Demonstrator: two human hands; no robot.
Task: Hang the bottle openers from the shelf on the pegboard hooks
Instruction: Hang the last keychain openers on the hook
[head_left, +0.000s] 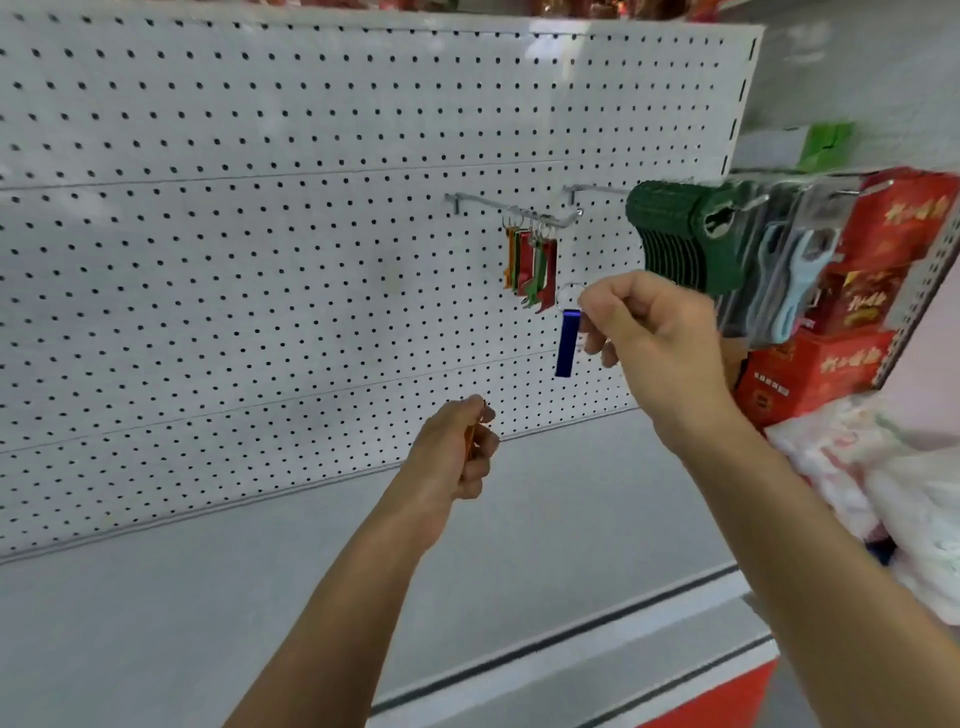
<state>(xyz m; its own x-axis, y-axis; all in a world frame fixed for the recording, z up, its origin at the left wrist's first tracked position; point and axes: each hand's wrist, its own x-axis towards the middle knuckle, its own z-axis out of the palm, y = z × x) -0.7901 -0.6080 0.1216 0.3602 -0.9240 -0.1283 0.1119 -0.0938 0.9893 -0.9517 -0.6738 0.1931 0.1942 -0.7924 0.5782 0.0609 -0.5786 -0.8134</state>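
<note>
Right hand pinches the blue bottle opener by its ring, below the hook tip; left hand grips an orange opener. Next, I judge: thread ring over tip.

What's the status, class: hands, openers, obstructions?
Right hand pinches blue opener by its ring, below hook. Left hand grips orange opener. Hook tip unobstructed.

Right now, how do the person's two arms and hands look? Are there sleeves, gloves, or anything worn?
Both forearms are bare as far as the picture shows; no sleeve is visible. The left hand and the right hand wear no gloves. No watch, bracelet or ring can be seen on either.
</note>
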